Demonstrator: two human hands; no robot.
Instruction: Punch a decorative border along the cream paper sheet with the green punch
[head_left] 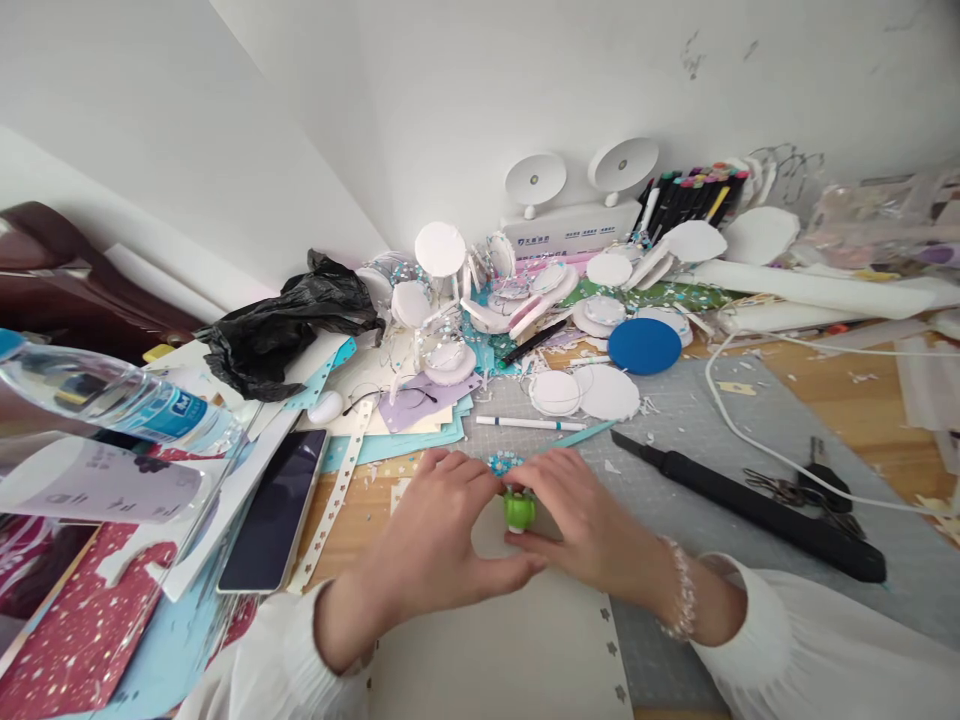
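Note:
Before me lies a cream sheet of paper (495, 640) with small flower-shaped holes along its right edge and a few at its left. At its far edge is a small bright green craft paper punch (519, 510). My right hand (581, 520) closes around the punch, its thumb and index finger on either side. My left hand (431, 535) is curled at the punch's left side, fingertips against it and thumb resting low over the sheet. Some left fingertips are hidden. Tiny blue and white paper cutouts (504, 462) lie just beyond the punch.
A black-handled cutter (750, 505) and keys (817, 485) lie on the grey cutting mat (690, 620). A phone (274, 510) and water bottle (150, 400) are on the left. White foam discs (607, 392), a blue disc (645, 346) and a black plastic bag (289, 325) sit behind.

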